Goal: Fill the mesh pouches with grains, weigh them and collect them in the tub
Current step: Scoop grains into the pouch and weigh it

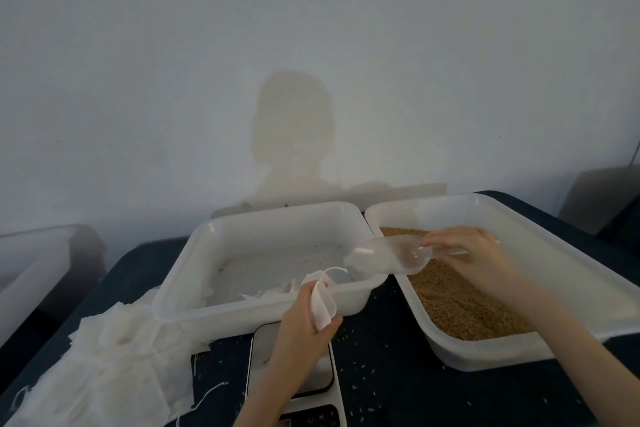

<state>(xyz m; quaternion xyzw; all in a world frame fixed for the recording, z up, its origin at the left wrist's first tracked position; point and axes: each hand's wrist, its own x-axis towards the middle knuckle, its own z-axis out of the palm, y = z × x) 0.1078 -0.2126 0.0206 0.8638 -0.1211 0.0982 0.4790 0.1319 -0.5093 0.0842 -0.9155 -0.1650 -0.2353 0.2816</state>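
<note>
My left hand (304,319) grips a small white mesh pouch (322,305) with a drawstring, held above the scale (294,374) at the near rim of the left tub. My right hand (471,253) holds a clear plastic scoop (388,258) by its handle. The scoop's mouth points left over the gap between the two tubs, and no grains show inside it. The right tub (568,274) holds brown grains (464,305). The left tub (263,218) holds a few flat white pouches near its front wall.
A pile of flat empty pouches (114,357) lies on the dark table at the left. Loose grains are scattered on the table (377,357) between the scale and the grain tub. Another pale container (41,253) stands at the far left, and a wall rises behind.
</note>
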